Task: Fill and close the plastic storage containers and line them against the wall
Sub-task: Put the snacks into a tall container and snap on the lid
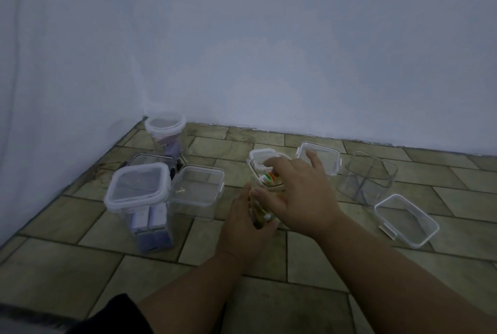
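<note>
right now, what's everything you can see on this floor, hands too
round lidded container: 1, clear, purple contents, corner
square lidded container: 1, clear, purple contents, front left
short container: 1, clear, right of the square one
held container: 1, clear, colourful contents, centre
empty container: 1, clear, lidless, right
far lid: 1, clear, beyond right grip
near lid: 1, clear, front right
floor: 1, tan tiles
left grip: 1, bare, holds held container's side
right grip: 1, bare, grips its top

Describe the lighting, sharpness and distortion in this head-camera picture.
Head view: dim, flat bluish light, no hard shadows; everything soft, with the left hand, right hand and the container between them most blurred; the right forearm looms large from wide-angle stretch.
</note>
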